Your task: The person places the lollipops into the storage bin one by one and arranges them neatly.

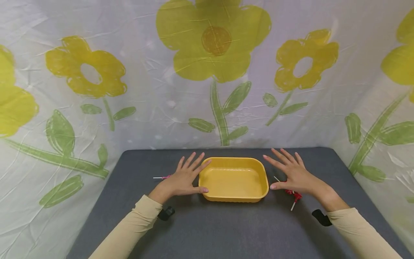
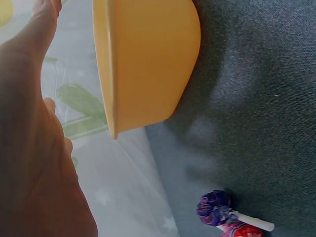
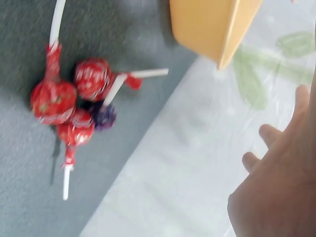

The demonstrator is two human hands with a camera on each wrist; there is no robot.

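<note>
- Beige sleeves [image 1: 124, 228] are lying nearest, leading to the left hand [image 1: 185, 178] and the right hand [image 1: 295, 177].
- Both hands are hovering with fingers fanned wide; neither grip is holding anything. Whether the left thumb is touching the tray's rim, I cannot tell; the right thumb is stopping just beside it.
- Between the hands, the yellow tray [image 1: 233, 198] is sitting upright on the dark table [image 1: 220, 230].
- Near the right hand, red lollipops [image 3: 53, 101] are lying clustered with a purple lollipop [image 3: 105, 118]; near the left, a violet-wrapped lollipop [image 2: 212, 207] is resting beside a pink-and-red lollipop [image 2: 248, 231].
- My judgement on handling: pinching one stick at a time would be working best, since the crowded heads could be rolling into their neighbours.
- Behind everything, flowered cloth [image 1: 145, 118] is hanging.
</note>
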